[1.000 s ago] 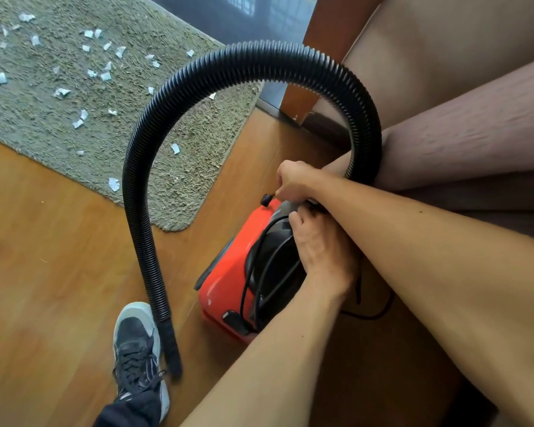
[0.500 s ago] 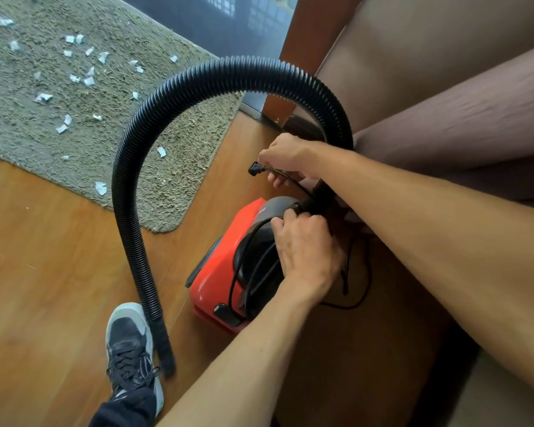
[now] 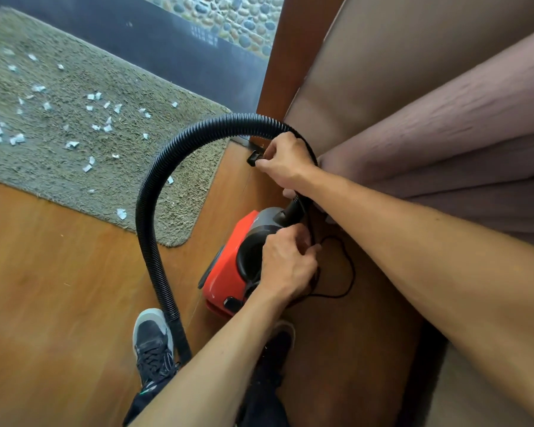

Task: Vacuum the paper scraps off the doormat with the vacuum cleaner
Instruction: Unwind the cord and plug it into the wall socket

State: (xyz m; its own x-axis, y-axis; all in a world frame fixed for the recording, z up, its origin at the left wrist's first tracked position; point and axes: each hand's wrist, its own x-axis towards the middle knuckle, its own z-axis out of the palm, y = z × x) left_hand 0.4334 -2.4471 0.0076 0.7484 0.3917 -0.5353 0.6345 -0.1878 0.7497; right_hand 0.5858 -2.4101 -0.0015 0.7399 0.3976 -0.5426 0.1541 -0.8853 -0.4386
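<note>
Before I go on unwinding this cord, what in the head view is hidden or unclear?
- Vacuum cleaner: the top and rear are covered by the left hand, so no switch shows.
- Plug: mostly wrapped by the right hand; prongs unseen.
- Hose tip: hidden behind the left forearm.
- Doormat: cut off at the left edge; far scraps are blurred.
- Wall socket: none in view.

Wood floor (image 3: 53, 272), warm orange-brown planks, even daylight — no hard shadows. Far edge of floor meets a dark grey threshold strip (image 3: 173, 53); beyond it a pebble-stone surface (image 3: 228, 13). Reddish-brown wooden door frame post (image 3: 287, 57) stands upright at the threshold's right end. Right of it — a tan wall panel (image 3: 383, 57), then mauve ribbed upholstery (image 3: 463, 143), likely a sofa.
</note>
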